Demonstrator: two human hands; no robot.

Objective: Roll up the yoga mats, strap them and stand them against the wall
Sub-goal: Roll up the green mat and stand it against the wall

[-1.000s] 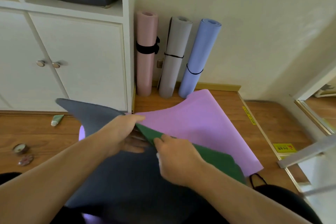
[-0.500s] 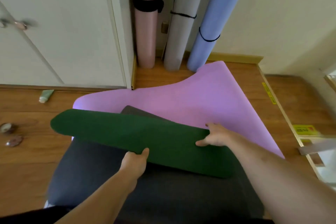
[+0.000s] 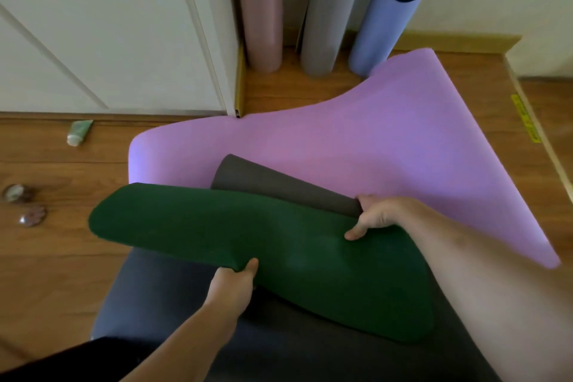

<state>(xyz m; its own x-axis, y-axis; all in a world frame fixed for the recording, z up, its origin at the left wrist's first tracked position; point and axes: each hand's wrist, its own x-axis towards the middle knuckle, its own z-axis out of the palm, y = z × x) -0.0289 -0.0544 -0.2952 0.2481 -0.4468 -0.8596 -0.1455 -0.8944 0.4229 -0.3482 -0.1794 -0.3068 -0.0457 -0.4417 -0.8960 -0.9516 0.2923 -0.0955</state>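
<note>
While scanning left to right: left hand (image 3: 232,284) pinches green mat (image 3: 248,245) at near edge; right hand (image 3: 376,215) curls round far edge, lifting it off grey mat (image 3: 161,295) and purple mat (image 3: 356,146). I count three mats unrolled. Pink roll (image 3: 262,9), grey roll (image 3: 322,9), blue roll (image 3: 387,9) stand at wall; strap visible on blue only.

Rolled mats (image 3: 319,9) cropped at top
</note>
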